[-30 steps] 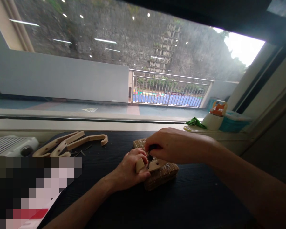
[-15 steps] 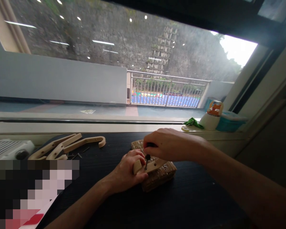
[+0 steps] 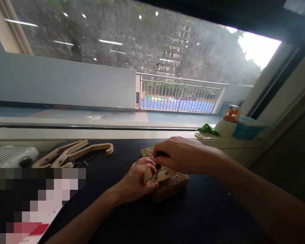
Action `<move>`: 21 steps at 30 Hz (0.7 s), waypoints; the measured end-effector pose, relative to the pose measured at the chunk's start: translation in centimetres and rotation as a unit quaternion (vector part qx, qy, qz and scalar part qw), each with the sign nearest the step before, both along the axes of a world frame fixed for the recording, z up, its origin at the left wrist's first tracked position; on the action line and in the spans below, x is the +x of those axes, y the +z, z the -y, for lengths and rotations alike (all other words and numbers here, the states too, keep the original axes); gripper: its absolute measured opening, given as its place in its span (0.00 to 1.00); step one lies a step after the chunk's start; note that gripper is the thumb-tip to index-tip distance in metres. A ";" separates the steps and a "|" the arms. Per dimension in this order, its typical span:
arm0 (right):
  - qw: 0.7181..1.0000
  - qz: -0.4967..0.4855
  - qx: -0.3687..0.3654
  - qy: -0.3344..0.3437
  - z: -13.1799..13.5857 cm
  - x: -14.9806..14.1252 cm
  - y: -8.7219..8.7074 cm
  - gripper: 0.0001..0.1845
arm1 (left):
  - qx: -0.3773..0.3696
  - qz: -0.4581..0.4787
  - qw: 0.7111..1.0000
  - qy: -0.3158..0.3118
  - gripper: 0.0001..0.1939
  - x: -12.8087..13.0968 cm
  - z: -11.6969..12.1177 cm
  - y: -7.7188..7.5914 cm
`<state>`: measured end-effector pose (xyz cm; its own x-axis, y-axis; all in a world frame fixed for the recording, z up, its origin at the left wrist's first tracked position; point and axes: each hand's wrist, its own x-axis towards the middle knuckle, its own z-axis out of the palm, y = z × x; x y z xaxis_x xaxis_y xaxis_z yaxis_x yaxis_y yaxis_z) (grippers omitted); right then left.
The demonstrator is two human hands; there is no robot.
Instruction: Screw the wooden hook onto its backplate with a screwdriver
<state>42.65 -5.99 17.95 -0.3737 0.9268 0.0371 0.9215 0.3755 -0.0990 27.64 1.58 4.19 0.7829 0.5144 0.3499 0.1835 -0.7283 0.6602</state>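
Observation:
A pale wooden hook with drilled holes lies across a brown block wrapped in clear film. My left hand is closed around the hook's curved end, thumb and fingers on either side of it. Above it my right hand grips the dark handle of a screwdriver from the top. The screwdriver stands nearly upright, its tip at a hole in the hook beside my left fingers. Whether a screw sits under the tip is too small to tell.
Several similar wooden hooks lie at the left of the dark table, with thin metal pieces beside them. A white device stands far left. On the sill are a green cloth, a white bottle and a teal box.
Both hands, the hook and the screwdriver keep almost the same places. The view has shifted slightly.

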 end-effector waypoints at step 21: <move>1.000 0.004 0.003 0.021 0.0 0.1 0.1 0.12 | 0.000 -0.016 1.000 0.007 0.09 0.0 0.1 0.1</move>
<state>42.78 -6.01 18.10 -0.4118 0.9104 0.0401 0.9060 0.4138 -0.0896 27.68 1.46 4.30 0.7863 0.5259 0.3242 0.2153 -0.7252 0.6540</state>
